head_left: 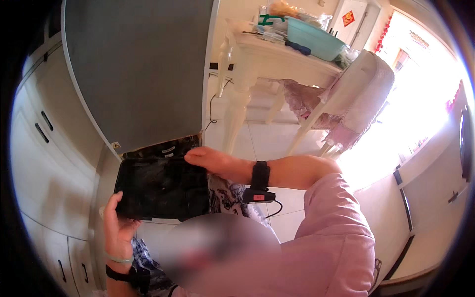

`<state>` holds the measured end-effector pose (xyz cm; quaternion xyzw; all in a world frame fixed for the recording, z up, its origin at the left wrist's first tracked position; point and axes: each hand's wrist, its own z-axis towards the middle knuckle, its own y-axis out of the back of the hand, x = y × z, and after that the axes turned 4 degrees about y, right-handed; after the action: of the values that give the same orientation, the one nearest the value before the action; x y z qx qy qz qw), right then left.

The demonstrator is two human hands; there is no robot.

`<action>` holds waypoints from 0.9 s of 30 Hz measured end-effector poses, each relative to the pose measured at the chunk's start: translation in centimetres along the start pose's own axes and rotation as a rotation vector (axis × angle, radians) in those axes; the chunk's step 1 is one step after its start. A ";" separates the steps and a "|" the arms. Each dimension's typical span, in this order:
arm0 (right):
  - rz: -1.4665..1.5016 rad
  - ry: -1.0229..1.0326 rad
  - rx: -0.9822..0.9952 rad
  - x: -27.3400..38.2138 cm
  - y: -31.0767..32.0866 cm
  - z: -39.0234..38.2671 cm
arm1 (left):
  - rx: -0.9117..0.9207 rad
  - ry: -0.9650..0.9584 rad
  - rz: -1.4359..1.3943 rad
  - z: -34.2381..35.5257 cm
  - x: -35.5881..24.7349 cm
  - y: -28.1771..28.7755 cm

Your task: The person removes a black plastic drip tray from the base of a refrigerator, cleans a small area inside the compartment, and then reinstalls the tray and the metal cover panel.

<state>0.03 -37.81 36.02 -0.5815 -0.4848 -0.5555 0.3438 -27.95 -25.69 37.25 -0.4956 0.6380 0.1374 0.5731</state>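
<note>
A black, shallow rectangular tray (163,188) is tilted in front of me, just below the foot of a tall grey panel (143,74). My left hand (118,225) grips its near left corner, thumb on the upper side. Along the far right edge, my right hand (215,162) is closed on the tray, its thumb lying over the rim. Behind the tray, a dark opening (168,148) at the panel's base shows blackish parts and small white labels, partly hidden. Whether the tray touches that opening I cannot tell.
White cabinets (49,163) stand close on the left. To the right are a cream table (277,57) with a turquoise basin (314,39) and a covered chair (356,99). A black cable (213,106) runs down to the tiled floor (245,133). A blurred patch hides the lower middle.
</note>
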 end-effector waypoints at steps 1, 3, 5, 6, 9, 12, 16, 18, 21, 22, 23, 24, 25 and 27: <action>0.007 -0.020 -0.009 0.7 0.6 -0.7 | 0.038 -0.012 0.044 0.0 -0.6 -1.0; 0.012 -0.043 -0.008 2.3 1.3 -1.4 | 0.015 0.285 -0.180 3.1 -1.9 -1.2; 0.057 0.015 -0.082 -0.5 4.1 -1.5 | 0.097 0.279 -0.176 4.1 -1.9 -4.1; 0.085 0.055 -0.098 -1.7 5.1 -1.2 | 0.119 0.262 -0.173 4.3 -1.8 -5.4; 0.160 0.087 -0.199 0.0 5.3 -2.7 | 0.144 0.198 -0.171 4.3 -2.2 -6.6; 0.157 0.092 -0.200 0.3 7.5 -3.8 | 0.227 0.185 -0.177 5.6 -1.7 -7.0; -0.021 0.048 -0.427 0.3 9.6 -5.5 | 0.185 0.223 -0.218 7.0 -0.2 -7.3; 0.107 0.103 -0.488 0.7 11.1 -6.2 | 0.229 0.219 -0.245 6.9 0.2 -7.7; 0.245 0.111 -0.559 2.5 11.1 -6.8 | 0.156 0.249 -0.265 7.7 1.9 -5.8; 0.253 0.099 -0.562 2.9 11.0 -7.1 | 0.146 0.260 -0.269 8.0 2.3 -5.3; 0.261 0.087 -0.568 2.9 11.1 -7.2 | 0.110 0.271 -0.266 7.9 2.6 -4.6; 0.269 0.106 -0.560 2.5 11.5 -6.9 | 0.093 0.275 -0.278 7.9 3.0 -3.6; 0.274 0.130 -0.561 2.2 12.4 -6.8 | 0.087 0.279 -0.290 7.9 3.5 -3.1; 0.289 0.162 -0.583 1.7 13.7 -6.7 | 0.069 0.283 -0.294 7.7 4.0 -2.2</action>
<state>10.76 -47.87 40.54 -0.6720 -0.1891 -0.6609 0.2754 -21.03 -22.96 32.30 -0.5778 0.6375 -0.0405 0.5081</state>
